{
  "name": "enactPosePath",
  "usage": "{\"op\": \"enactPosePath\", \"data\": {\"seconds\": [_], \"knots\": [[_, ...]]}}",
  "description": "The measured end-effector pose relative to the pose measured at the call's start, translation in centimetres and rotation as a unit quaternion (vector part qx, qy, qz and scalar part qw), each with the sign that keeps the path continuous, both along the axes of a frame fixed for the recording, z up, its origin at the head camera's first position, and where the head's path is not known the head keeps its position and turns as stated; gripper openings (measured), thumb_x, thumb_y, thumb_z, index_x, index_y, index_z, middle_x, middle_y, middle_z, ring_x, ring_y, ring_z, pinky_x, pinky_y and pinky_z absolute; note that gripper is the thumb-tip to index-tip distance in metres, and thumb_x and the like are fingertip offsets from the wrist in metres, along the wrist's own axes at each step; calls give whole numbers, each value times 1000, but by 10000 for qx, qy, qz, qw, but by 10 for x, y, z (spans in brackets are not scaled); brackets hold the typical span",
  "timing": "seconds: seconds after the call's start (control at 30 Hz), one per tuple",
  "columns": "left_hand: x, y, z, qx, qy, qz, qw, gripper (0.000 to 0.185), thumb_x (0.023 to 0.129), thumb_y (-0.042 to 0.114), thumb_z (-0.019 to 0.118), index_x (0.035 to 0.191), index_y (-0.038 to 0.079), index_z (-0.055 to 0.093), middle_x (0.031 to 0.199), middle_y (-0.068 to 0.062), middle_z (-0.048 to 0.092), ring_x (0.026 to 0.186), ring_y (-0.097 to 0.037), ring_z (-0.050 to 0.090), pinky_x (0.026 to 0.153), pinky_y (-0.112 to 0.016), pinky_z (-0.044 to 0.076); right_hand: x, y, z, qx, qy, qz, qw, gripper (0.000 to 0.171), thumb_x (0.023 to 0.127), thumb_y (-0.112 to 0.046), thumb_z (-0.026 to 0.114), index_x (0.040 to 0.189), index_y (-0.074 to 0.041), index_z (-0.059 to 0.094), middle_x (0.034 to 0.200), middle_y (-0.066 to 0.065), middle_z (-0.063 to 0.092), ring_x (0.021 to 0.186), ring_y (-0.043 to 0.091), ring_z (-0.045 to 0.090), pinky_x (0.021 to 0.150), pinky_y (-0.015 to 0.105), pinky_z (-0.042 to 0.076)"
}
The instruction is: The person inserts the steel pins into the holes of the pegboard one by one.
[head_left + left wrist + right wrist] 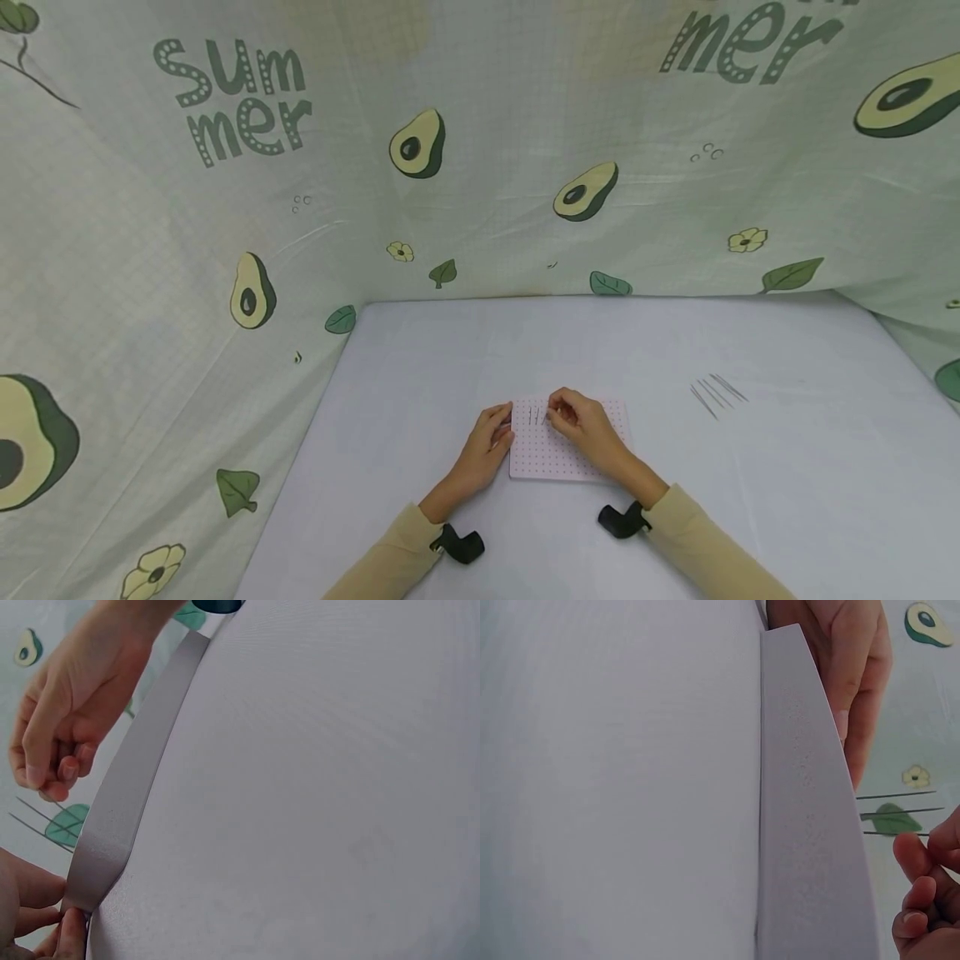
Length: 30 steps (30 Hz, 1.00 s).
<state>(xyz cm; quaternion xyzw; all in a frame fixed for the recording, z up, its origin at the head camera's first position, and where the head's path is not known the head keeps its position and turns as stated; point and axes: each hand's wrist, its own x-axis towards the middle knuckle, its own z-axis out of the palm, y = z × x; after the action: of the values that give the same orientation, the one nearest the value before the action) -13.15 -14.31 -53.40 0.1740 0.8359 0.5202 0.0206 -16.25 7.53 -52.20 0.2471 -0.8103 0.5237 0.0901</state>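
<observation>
A white pegboard (558, 460) with rows of small holes lies flat. Two thin dark metal pins (533, 416) stand upright in it near its upper left. My right hand (588, 427) is above the board, thumb and index finger pinching a third thin pin (877, 833) beside them; its lower end is at the board. My left hand (483, 446) lies along the board's left side, its fingertips touching that edge and the fingers loosely extended. In the left wrist view, fingers of the left hand (30, 904) meet the board's corner.
Several loose thin pins (717, 395) lie on the white table (420, 350) to the right of the board. A cloth (495, 250) printed with avocados and leaves hangs behind and at the sides. Black wrist devices (621, 522) are worn at both sleeves.
</observation>
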Motion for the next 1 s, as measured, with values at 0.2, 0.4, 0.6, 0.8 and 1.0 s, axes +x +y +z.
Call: {"op": "enactPosePath", "data": {"seconds": [0.2, 0.4, 0.6, 0.8, 1.0], "knots": [[11, 5, 27, 115, -119, -43, 9999, 48, 100, -9, 47, 145, -18, 32, 143, -32, 36, 131, -42, 44, 111, -45, 39, 2, 0, -2, 57, -88, 35, 9999, 6, 92, -2, 69, 95, -6, 67, 81, -7, 55, 74, 9, 50, 59, 20, 45], [14, 6, 38, 166, -139, -90, 9997, 47, 100, -9, 47, 144, -19, 34, 142, -33, 37, 130, -43, 44, 110, -46, 39, 4, 0, 0, 108, -85, 10, 9999, 6, 92, -2, 69, 97, -6, 68, 82, -7, 56, 74, 9, 51, 59, 21, 47], [14, 6, 37, 176, -138, -90, 9997, 47, 100, -9, 47, 144, -19, 33, 142, -33, 36, 131, -43, 44, 111, -46, 39, 3, 0, 1, 152, -65, 25, 9999, 7, 91, -1, 69, 96, -6, 68, 82, -7, 56, 74, 9, 51, 60, 21, 47], [14, 6, 37, 205, -124, -108, 9997, 47, 100, -9, 47, 144, -20, 33, 142, -34, 36, 130, -44, 44, 111, -47, 39, 4, 1, 0, 222, -27, 73, 9997, 9, 91, 0, 69, 94, -9, 68, 83, -7, 58, 74, 9, 52, 61, 22, 49], [14, 6, 37, 179, -79, -117, 9997, 47, 100, -10, 47, 143, -20, 33, 141, -34, 37, 129, -44, 44, 110, -47, 40, 4, 5, 1, 321, -77, -5, 9995, 9, 92, -3, 70, 94, -11, 69, 83, -8, 59, 74, 8, 52, 61, 21, 49]]}}
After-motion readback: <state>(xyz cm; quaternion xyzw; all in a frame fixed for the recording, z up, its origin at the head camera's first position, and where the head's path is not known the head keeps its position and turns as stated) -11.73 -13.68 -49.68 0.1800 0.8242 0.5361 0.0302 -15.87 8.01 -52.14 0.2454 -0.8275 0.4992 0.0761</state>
